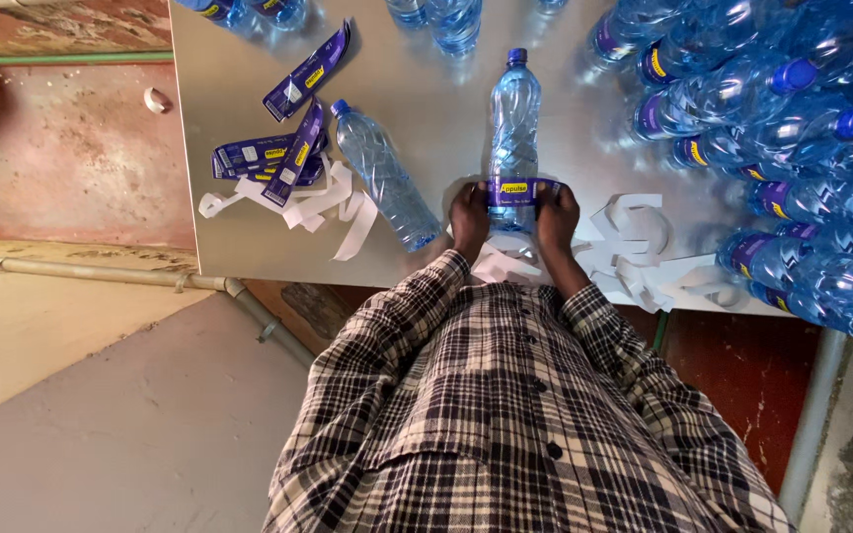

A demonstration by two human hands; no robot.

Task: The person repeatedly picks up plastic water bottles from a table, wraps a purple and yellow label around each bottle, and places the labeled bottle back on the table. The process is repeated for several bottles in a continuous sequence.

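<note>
Seen from the head camera, a person in a plaid shirt is pressing a purple label (513, 190) around a clear water bottle (513, 128) lying on a grey table (426, 69), its blue cap pointing away from the body. The left hand (469, 219) is closing on the label's left end and the right hand (557, 217) on its right end, both gripping the bottle's lower body between them, fingers curled over the band.

To the left of the left hand, a second, bare bottle (385, 178) is lying at a slant, with a stack of flat purple labels (271, 156) further left, resting on curls of white backing strip (318, 209). More white strips (634, 247) are piling up just right of the right hand, and beyond them a heap of labelled bottles (792, 148) is spreading to the table's right edge.

Doing this well likely means keeping both ends level so the band is running square, and smoothing outward from the middle with even pressure so that no crease or bubble is forming.
</note>
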